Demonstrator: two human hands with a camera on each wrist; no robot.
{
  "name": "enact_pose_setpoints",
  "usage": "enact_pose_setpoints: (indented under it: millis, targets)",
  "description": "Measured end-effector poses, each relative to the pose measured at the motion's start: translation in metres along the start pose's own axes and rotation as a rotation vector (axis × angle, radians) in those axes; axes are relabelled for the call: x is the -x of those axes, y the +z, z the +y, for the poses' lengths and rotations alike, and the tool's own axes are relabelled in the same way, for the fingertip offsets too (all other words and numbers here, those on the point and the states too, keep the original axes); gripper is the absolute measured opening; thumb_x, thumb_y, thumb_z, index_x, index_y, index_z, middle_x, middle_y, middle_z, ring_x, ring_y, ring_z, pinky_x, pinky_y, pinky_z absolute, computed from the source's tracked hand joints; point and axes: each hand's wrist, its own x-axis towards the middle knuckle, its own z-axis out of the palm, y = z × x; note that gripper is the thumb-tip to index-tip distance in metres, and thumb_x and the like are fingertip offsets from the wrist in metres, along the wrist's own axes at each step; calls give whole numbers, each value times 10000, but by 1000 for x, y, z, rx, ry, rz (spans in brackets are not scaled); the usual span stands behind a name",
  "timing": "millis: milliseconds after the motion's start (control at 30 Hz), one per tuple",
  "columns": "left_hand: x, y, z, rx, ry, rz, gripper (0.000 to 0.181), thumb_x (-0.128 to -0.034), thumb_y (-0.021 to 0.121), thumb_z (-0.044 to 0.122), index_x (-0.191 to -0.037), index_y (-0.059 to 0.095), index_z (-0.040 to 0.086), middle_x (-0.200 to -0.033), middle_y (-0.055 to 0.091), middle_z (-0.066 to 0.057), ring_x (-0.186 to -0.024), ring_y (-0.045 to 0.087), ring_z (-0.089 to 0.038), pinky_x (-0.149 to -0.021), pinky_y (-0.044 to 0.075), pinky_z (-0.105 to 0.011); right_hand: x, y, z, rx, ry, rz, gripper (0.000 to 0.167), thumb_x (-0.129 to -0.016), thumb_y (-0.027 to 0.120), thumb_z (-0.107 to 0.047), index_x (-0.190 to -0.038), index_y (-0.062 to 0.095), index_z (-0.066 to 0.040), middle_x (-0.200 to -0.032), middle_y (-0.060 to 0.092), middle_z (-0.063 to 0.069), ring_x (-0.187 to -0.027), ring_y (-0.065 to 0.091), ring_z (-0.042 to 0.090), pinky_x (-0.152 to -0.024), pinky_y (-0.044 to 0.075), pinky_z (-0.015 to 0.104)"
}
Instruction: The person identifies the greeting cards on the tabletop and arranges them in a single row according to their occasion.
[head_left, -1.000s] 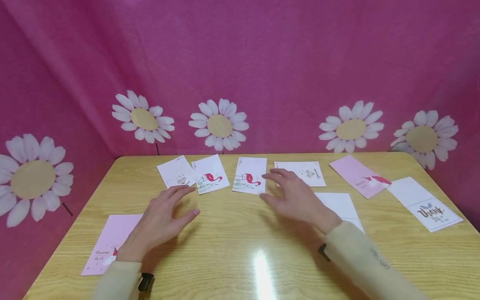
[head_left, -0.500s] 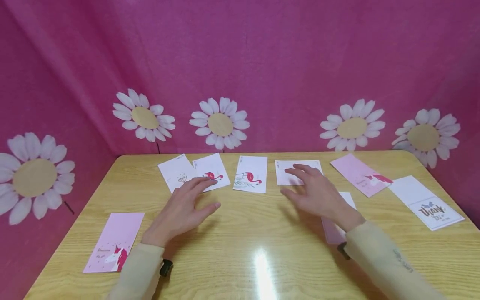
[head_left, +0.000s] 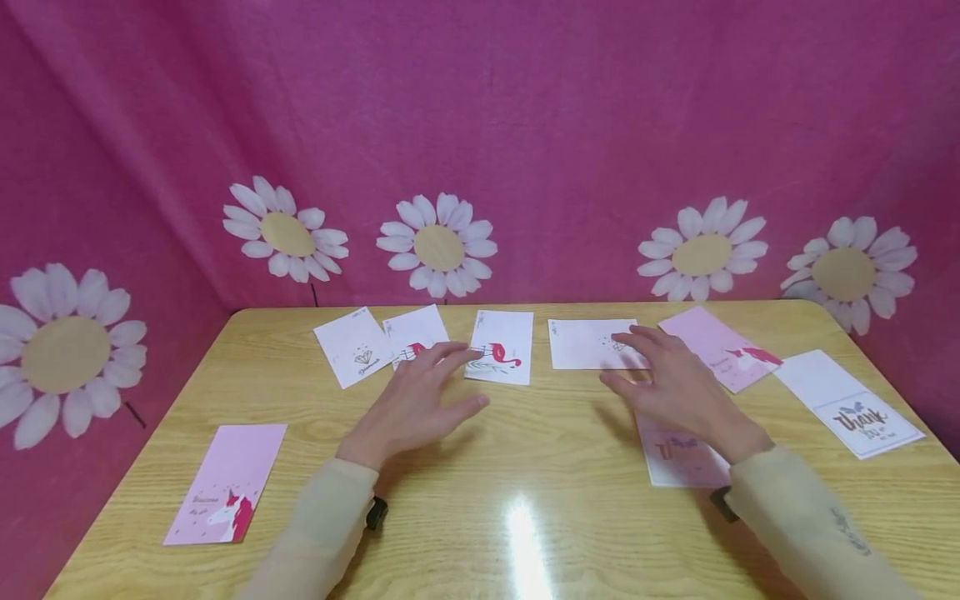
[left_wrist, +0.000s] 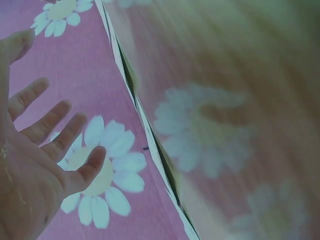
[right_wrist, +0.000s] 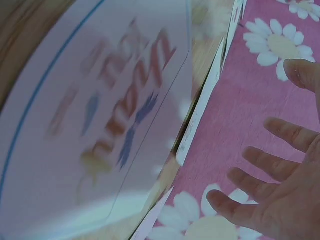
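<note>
In the head view my left hand (head_left: 408, 404) hovers with spread fingers before two white flamingo cards (head_left: 416, 329) (head_left: 501, 333), hiding part of the left one. My right hand (head_left: 678, 396), also spread, is over the right end of a white diamond card (head_left: 577, 344) and partly covers a "Thank you" card (head_left: 682, 458). Neither hand holds anything. The left wrist view shows the left palm (left_wrist: 30, 185) with fingers apart; in the right wrist view the right palm (right_wrist: 285, 200) is likewise spread, beside the large, blurred "Thank" card (right_wrist: 100, 125).
Another diamond card (head_left: 348, 342) lies at the back left. One pink unicorn card (head_left: 232, 467) is at the front left, another (head_left: 705, 337) at the back right, touching a second "Thank you" card (head_left: 847, 408). A pink flowered cloth (head_left: 555, 150) hangs behind the wooden table (head_left: 480, 475).
Both hands have moved to the right above the table, still spread. The left unicorn card and left diamond card are uncovered, as is the print of the near "Thank you" card. The cards have not moved.
</note>
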Motion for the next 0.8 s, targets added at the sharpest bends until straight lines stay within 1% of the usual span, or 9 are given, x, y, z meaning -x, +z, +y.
enact_pose_setpoints:
  millis: [200,333,433,567,633,800]
  targets:
    - [-13,3,13,-38,44,-20,608,-955,627,554,-1500,499,316,-1566,463,16,-1421,472,-273,-1175,354,-589,5,-7,17,43,22,8,726,-950,641,-555,-1471,523,-64,-1552,432,276,-1403,404,509,-1065,388,707]
    - [-23,6,22,-85,85,-22,594,-959,618,548,-1495,503,316,-1572,464,10,-1445,451,-259,-1149,369,-558,7,-10,30,77,7,41,717,-939,671,-528,-1454,539,-47,-1498,485,292,-1354,453,520,-1027,416,714]
    - [-32,9,29,-119,119,-21,598,-959,608,555,-1496,503,315,-1569,472,8,-1437,463,-263,-1110,389,-536,7,-12,39,90,-2,59,709,-937,680,-515,-1445,546,-39,-1469,513,290,-1335,471,515,-1020,420,715]
    - [-42,15,38,-141,153,-32,597,-955,614,555,-1491,512,313,-1552,489,-2,-1402,501,-261,-1105,389,-538,6,-15,49,90,1,50,718,-951,657,-522,-1463,526,-36,-1477,512,275,-1362,441,511,-1049,384,721]
    - [-47,19,43,-146,165,-47,593,-956,616,550,-1489,513,311,-1550,488,-7,-1397,502,-247,-1110,381,-544,5,-18,55,92,13,40,721,-955,650,-527,-1468,519,-37,-1487,501,280,-1363,428,533,-1040,377,738]
    - [-57,28,57,-181,224,-67,580,-966,605,541,-1483,516,295,-1539,500,-6,-1402,495,-213,-1093,402,-528,0,-27,72,101,89,-4,759,-954,633,-559,-1481,489,-32,-1504,442,342,-1343,409,585,-980,392,776]
